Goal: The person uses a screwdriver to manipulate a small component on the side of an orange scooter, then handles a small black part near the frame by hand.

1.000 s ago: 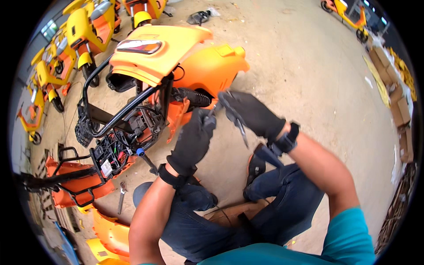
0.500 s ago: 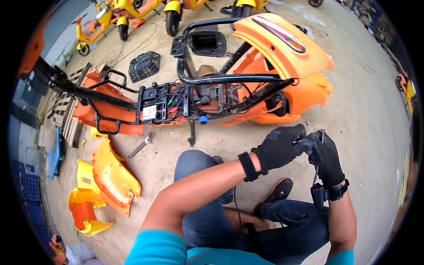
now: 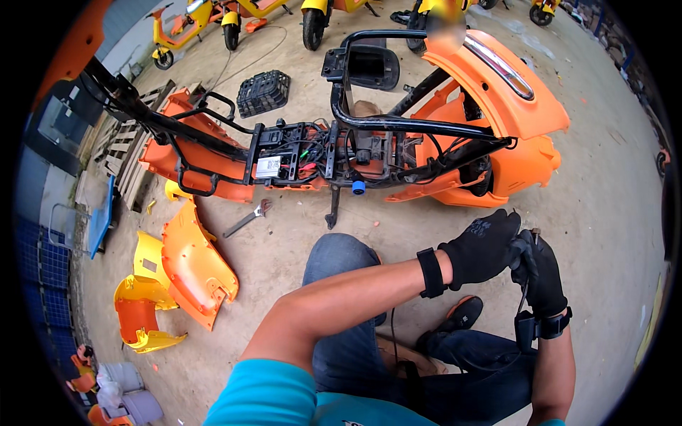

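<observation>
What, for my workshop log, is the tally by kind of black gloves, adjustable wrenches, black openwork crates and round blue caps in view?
Black gloves: 2, one each on the left hand and right hand
Adjustable wrench: 1
Black openwork crate: 1
Round blue cap: 1
Total: 5

Can't make out the small thing (image 3: 536, 233) in the right hand (image 3: 541, 273), since the grip covers most of it. Left hand's (image 3: 484, 248) fingertips are hidden too. Orange panel (image 3: 77, 39) up left gets chopped off, yellow scooters (image 3: 317, 6) lose their tops, and there's a blurry patch (image 3: 446, 34).
</observation>
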{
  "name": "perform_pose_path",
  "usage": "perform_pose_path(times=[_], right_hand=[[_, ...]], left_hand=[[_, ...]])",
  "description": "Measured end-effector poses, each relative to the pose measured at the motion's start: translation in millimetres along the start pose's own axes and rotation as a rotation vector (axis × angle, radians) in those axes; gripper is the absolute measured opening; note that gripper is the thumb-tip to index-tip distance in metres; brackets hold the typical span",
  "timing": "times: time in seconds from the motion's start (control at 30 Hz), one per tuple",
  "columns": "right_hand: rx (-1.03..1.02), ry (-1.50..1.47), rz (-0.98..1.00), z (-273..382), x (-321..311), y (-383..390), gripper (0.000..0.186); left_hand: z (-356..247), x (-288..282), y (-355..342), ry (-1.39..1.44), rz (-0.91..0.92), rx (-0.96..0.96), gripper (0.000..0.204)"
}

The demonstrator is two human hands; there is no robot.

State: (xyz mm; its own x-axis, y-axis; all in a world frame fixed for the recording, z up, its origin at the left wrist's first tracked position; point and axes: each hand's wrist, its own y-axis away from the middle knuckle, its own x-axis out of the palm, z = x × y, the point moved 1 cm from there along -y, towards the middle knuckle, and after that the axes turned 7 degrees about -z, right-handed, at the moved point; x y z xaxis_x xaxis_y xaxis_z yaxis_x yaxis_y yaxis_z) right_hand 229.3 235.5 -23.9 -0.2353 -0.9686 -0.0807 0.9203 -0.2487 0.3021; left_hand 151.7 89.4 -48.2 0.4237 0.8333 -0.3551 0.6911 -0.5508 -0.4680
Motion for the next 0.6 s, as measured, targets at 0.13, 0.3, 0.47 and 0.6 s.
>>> perform_pose_path(times=[0.13, 0.3, 0.47, 0.6], right_hand=[[-0.012, -0.001, 0.007, -2, 2, 0, 0.027], [-0.087, -0.033, -0.227, -5, -25, -15, 0.029], [-0.016, -0.308, -0.370, -2, -70, -28, 0.028], [-0.054, -0.039, -0.272, -6, -33, -19, 0.033]], left_hand=[[7, 2, 0, 0.027, 0.023, 0.006, 0.021], [15, 0, -2, 0.025, -0.061, 0.025, 0.020], [21, -10, -5, 0.286, 0.063, -0.330, 0.025], [23, 3, -5, 0.501, 0.097, -0.543, 0.025]])
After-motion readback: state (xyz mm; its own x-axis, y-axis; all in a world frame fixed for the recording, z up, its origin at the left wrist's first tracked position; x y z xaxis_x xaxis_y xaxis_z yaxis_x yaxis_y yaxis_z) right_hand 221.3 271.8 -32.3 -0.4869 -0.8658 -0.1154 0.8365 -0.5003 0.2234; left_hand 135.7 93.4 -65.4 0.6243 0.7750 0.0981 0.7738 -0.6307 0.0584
